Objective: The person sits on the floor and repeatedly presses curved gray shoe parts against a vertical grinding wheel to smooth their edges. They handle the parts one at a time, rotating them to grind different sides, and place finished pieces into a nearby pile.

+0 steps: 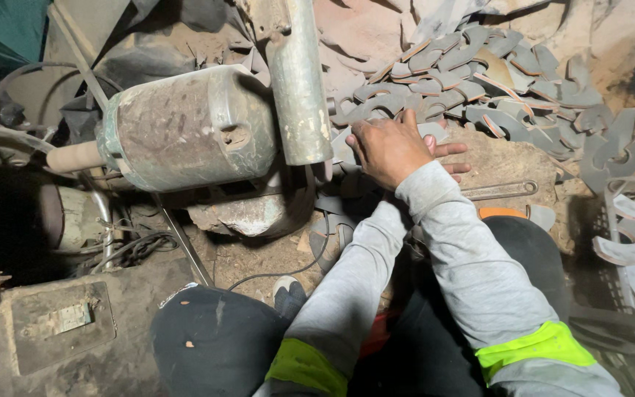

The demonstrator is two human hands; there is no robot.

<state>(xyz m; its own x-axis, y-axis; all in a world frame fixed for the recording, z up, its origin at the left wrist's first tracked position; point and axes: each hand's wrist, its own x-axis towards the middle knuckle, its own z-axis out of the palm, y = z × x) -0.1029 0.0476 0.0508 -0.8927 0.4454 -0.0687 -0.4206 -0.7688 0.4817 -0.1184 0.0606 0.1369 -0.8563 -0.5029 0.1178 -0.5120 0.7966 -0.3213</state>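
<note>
Beside the motor (185,129), the right hand (391,151) lies flat, fingers spread, on the curved metal blanks (472,81), whose edges could cut; the left hand is hidden.

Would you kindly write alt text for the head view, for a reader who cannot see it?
A person's right hand rests flat beside a pile of curved metal blades, next to a worn motor. The left hand is hidden behind the right forearm. A wrench lies nearby.
</note>
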